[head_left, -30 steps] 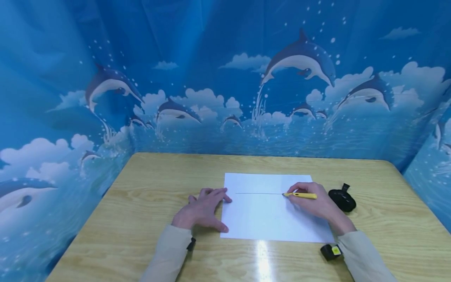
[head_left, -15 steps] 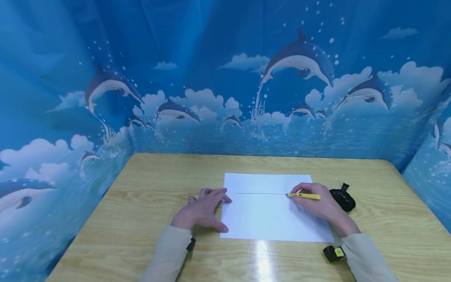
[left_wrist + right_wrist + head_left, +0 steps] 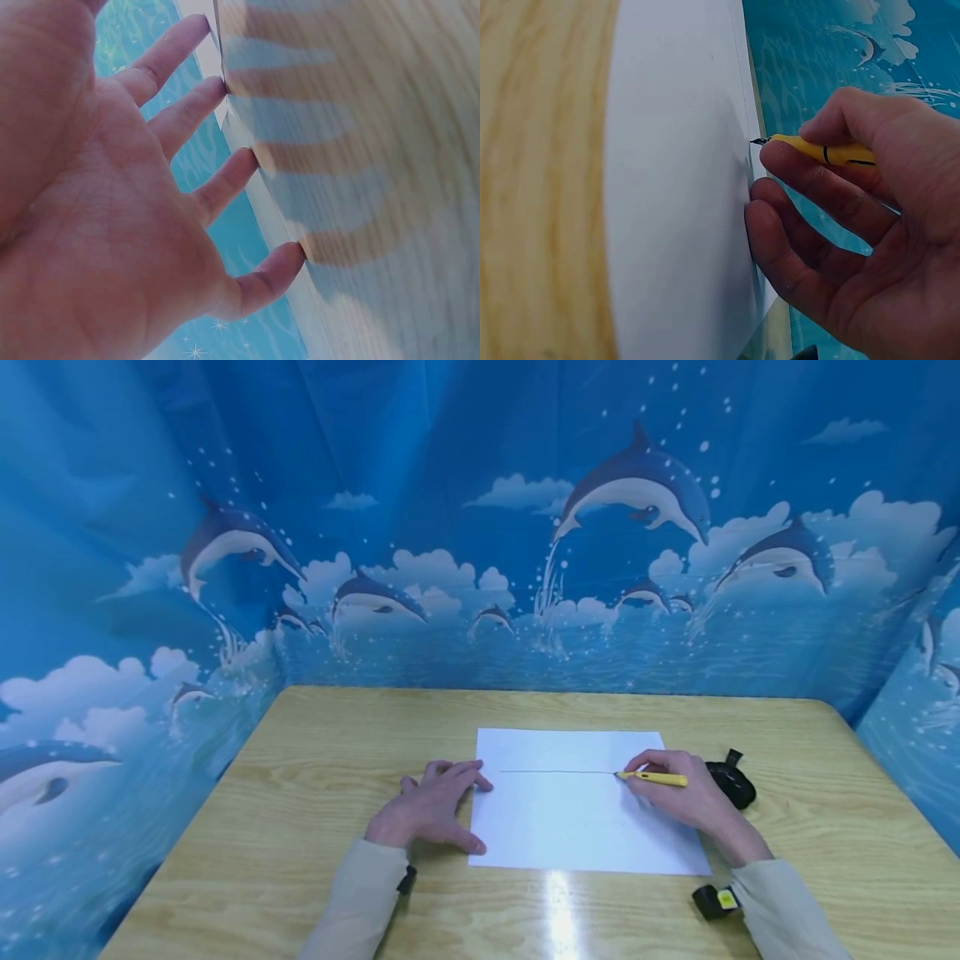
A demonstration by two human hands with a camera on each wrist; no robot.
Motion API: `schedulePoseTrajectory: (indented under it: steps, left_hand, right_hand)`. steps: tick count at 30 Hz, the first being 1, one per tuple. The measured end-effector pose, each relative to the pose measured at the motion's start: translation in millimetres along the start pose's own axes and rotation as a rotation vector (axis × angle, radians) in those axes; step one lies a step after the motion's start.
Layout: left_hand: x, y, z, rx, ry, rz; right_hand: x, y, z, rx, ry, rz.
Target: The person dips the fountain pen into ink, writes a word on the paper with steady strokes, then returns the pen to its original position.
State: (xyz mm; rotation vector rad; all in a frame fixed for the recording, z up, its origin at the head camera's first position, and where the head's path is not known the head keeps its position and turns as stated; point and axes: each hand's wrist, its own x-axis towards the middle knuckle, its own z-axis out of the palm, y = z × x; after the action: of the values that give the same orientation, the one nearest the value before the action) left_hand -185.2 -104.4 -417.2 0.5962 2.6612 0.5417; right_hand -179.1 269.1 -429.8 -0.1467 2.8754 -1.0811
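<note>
A white sheet of paper [image 3: 555, 827] lies on the wooden table, with one thin dark line [image 3: 555, 772] running across its upper part. My right hand [image 3: 678, 789] pinches a yellow fountain pen [image 3: 660, 779] between thumb and fingers. In the right wrist view the dark nib of the pen [image 3: 847, 155] touches the paper [image 3: 675, 180], at the line's right end in the head view. My left hand [image 3: 427, 810] rests with spread fingers at the paper's left edge; in the left wrist view the fingertips of the left hand [image 3: 127, 202] touch down and the palm is raised.
A black object with a short tab [image 3: 735, 783] sits on the table [image 3: 337, 735] right of the paper, partly hidden by my right hand. Black wrist cameras, one with a yellow label [image 3: 716, 902], hang by the sleeves. A blue dolphin-print curtain [image 3: 450, 527] surrounds the table.
My right hand has slid a little to the right with the pen, and the line has grown longer behind the nib. The left hand and the paper have stayed in place.
</note>
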Motion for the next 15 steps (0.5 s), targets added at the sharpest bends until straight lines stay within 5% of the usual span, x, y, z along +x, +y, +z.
schedulePoseTrajectory:
  steps: [15]
  left_hand:
    - [-0.1, 0.6, 0.8, -0.001, -0.001, -0.010]
  right_hand:
    - [-5.8, 2.1, -2.7, -0.032, 0.029, 0.016]
